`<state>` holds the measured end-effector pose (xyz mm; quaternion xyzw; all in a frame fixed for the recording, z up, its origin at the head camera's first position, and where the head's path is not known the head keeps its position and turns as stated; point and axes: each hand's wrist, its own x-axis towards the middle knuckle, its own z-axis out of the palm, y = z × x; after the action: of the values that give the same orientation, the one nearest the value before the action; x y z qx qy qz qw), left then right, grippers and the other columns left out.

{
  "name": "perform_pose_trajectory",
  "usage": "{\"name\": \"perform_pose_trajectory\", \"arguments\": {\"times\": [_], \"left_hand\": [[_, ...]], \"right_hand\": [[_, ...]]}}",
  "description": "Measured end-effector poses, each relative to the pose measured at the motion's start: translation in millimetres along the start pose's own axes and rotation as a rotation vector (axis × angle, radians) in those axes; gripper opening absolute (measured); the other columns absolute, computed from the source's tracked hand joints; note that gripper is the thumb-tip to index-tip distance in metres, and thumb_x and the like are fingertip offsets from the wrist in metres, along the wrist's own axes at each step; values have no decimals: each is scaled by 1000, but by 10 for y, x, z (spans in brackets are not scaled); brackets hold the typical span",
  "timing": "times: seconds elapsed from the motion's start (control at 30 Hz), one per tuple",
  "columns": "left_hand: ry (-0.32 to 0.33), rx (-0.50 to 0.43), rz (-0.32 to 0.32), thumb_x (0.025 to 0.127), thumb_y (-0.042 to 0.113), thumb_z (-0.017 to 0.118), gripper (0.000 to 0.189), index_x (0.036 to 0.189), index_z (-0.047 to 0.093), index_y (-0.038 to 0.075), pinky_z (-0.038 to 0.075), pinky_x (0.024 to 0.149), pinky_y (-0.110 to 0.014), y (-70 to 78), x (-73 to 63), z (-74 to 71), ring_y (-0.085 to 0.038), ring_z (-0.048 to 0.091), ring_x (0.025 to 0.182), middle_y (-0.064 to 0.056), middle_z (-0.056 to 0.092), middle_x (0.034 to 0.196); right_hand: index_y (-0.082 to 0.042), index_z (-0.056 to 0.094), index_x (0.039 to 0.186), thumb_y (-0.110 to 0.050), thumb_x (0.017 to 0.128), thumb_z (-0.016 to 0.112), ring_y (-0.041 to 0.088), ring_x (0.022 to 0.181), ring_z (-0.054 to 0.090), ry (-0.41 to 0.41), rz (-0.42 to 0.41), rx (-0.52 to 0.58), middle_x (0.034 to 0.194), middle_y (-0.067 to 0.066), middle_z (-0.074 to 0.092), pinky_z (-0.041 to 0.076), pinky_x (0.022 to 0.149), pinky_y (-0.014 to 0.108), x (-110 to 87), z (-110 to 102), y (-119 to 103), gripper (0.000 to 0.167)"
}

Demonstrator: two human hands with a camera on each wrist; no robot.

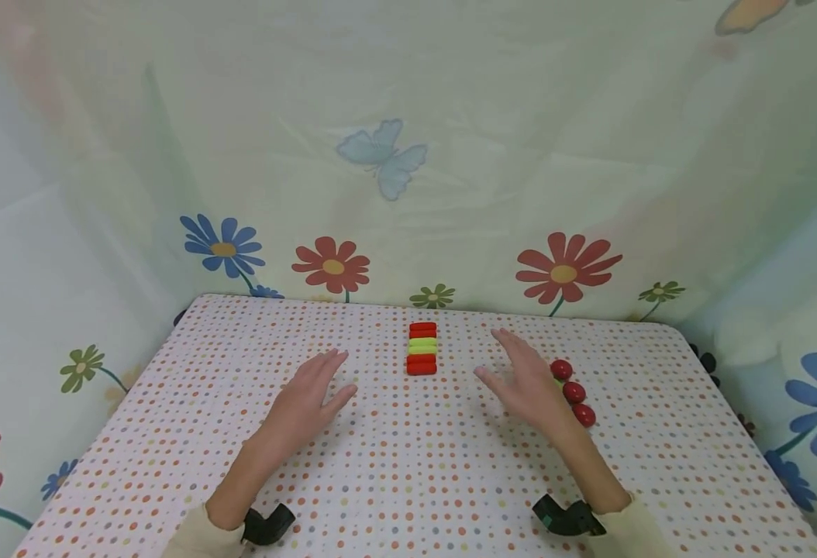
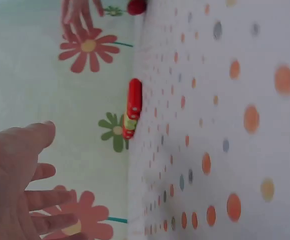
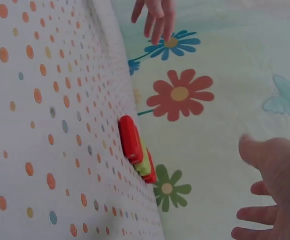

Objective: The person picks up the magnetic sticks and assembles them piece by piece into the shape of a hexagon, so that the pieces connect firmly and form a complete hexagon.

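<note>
My left hand [image 1: 304, 401] hovers over the table left of centre, fingers extended and holding nothing. On the other side my right hand [image 1: 530, 390] is also raised, its thumb apart from the straight fingers and nothing in its grasp. Between them, farther back, lies a row of short rounded sticks: red ones [image 1: 422, 364] at the near and far ends, yellow-green ones [image 1: 422, 346] in the middle. Neither hand touches the row. Glossy red balls [image 1: 573, 392] sit in a line just right of my right hand, which partly hides something green beside them.
A white cloth with coloured dots [image 1: 394, 480] covers the table [image 1: 660, 465]. Behind it hangs a pale backdrop [image 1: 450, 217] printed with flowers and a butterfly, and it continues along both sides. Dark round objects [image 1: 708, 362] show at the table's right edge.
</note>
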<state>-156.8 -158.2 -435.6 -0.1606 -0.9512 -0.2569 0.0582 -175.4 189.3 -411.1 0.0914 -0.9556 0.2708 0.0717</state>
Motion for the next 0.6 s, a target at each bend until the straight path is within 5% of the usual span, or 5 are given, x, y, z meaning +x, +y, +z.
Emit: {"name": "perform_pose_trajectory", "arguments": {"times": [0.13,0.33,0.47,0.6], "left_hand": [[10,25,-28,97,43,56,59,148,39,20,41,106,-51,27,-63,-47,-28,39,140,-6,43,150],[8,-80,-89,97,37,56,54,146,41,20,41,106,-52,-54,-74,-77,-29,42,138,-5,46,148],[-4,-168,-71,98,37,55,52,146,42,19,44,104,-49,-56,-5,-40,-26,46,135,-4,48,146],[-22,-239,-70,99,36,55,49,144,45,20,47,101,-45,-4,41,33,-22,50,131,-2,51,143]], "right_hand": [[-4,36,147,-30,100,52,41,138,37,57,-15,223,150,22,39,33,109,60,-18,-92,101,56],[1,39,144,-24,102,49,42,129,46,118,-18,321,144,25,44,43,101,56,-21,-271,308,49],[-5,42,143,-35,101,49,36,128,48,144,28,317,141,22,48,46,101,49,42,-289,660,52],[-20,43,144,-49,99,46,31,126,51,174,72,222,139,12,53,45,98,54,215,-109,1290,54]]}}
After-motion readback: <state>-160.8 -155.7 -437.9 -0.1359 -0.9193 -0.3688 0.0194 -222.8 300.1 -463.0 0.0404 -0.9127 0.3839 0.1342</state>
